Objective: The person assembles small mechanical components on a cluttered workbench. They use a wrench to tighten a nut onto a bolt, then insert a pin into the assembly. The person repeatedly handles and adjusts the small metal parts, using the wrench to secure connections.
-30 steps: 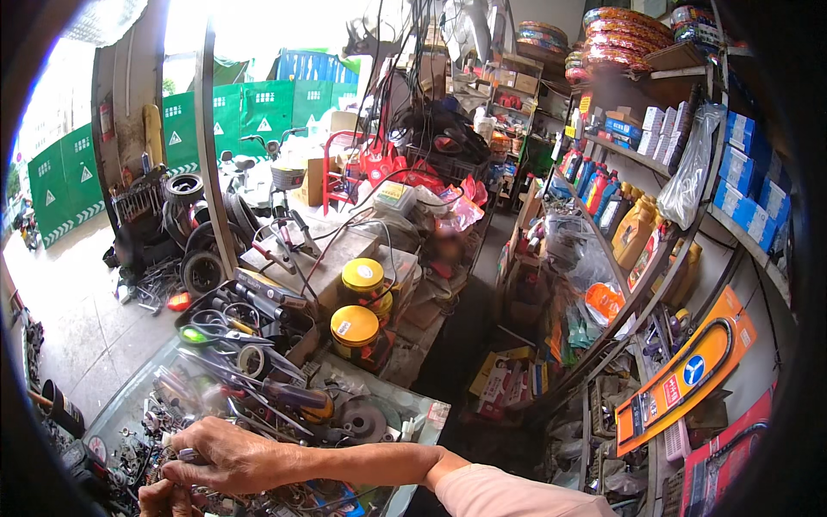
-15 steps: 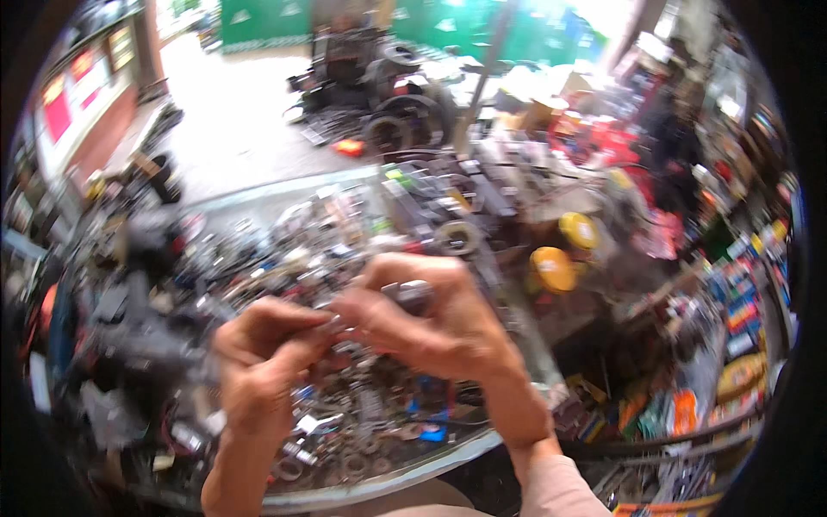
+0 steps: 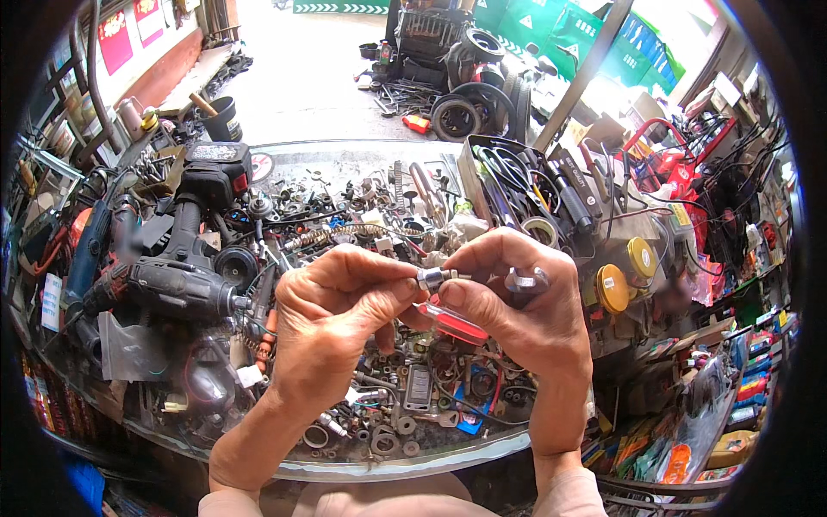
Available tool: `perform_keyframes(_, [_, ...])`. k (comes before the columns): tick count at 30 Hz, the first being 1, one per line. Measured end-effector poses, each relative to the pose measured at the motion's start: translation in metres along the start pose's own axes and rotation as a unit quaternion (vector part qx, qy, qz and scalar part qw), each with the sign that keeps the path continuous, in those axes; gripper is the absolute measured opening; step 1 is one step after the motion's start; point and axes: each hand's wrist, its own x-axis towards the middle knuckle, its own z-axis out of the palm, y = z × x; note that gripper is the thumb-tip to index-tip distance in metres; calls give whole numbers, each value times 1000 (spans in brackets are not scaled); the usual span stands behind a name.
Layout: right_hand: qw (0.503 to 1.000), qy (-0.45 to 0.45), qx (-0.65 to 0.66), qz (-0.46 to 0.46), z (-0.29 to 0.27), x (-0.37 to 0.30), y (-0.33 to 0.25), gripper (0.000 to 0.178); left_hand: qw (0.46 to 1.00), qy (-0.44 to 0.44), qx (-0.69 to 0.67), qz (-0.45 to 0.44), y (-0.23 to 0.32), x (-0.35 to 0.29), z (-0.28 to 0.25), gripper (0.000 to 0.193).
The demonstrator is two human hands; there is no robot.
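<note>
Both your hands have risen off the cluttered counter [image 3: 482, 448] — left hand [image 3: 332, 323] and right hand [image 3: 517, 302] now pinch one small metal fitting [image 3: 431, 277] between fingertips, the right also gripping a red-handled tool [image 3: 452, 323]. Joining looks unfinished. Free room exists only above the counter; its near edge sits close.

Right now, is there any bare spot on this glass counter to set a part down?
Hardly. Only the far glass strip behind the black cordless power tool looks bare. Around both hands, left hand and right hand, loose metal nuts and washers crowd everything.
</note>
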Motion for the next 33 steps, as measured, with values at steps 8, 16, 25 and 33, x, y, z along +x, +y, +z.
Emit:
perform_keyframes(8, [980,17,147,134,-17,13,-3,22,992,54,-103,-54,0,8,-5,11])
perform_keyframes(16, [999,-21,28,32,10,11,11,26,994,1,-79,-81,-1,3,1,18])
perform_keyframes(25, [999,22,29,35,16,-3,-8,18,998,-37,34,-45,-2,1,6,16])
perform_keyframes(33, [999,32,-18,-21,14,-2,8,21,990,-84,10,-109,-6,3,2,21])
